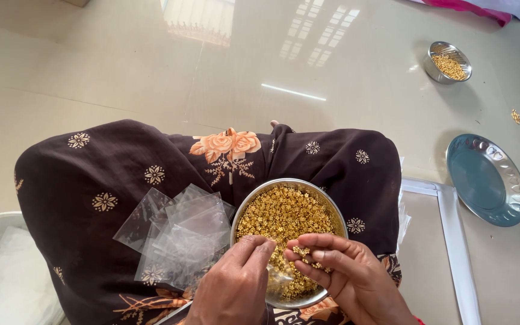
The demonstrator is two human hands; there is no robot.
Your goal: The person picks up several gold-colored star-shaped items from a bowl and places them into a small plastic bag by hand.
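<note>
The left hand [236, 289] enters from the lower edge, back of the hand upward, knuckles bent. Its fingers [259, 245] are pressed together, pinching the mouth of a small clear plastic pouch [278, 278] that hangs below them over the bowl. The right hand [350, 277] enters from the lower right, palm turned toward the left hand. Its fingers [308, 256] are curled and bunched, pinching a small cluster of gold beads [303, 251] just beside the left fingers, at the pouch mouth.

Directly beyond both sets of fingers sits a round steel bowl [332, 210] filled with gold beads. The bowl rests on the person's lap, on a dark brown floral-print cloth [79, 180]. The near rim of the bowl is hidden under the two hands.

Left of the left fingers, touching the bowl's edge, lies a loose stack of empty clear plastic pouches [179, 235] on the cloth.

Well to the right of the right fingers, an empty steel plate [482, 180] lies on the glossy floor [151, 60], with loose gold beads beside it. Far beyond the fingers, to the right, a small steel bowl [431, 63] holds more beads.
</note>
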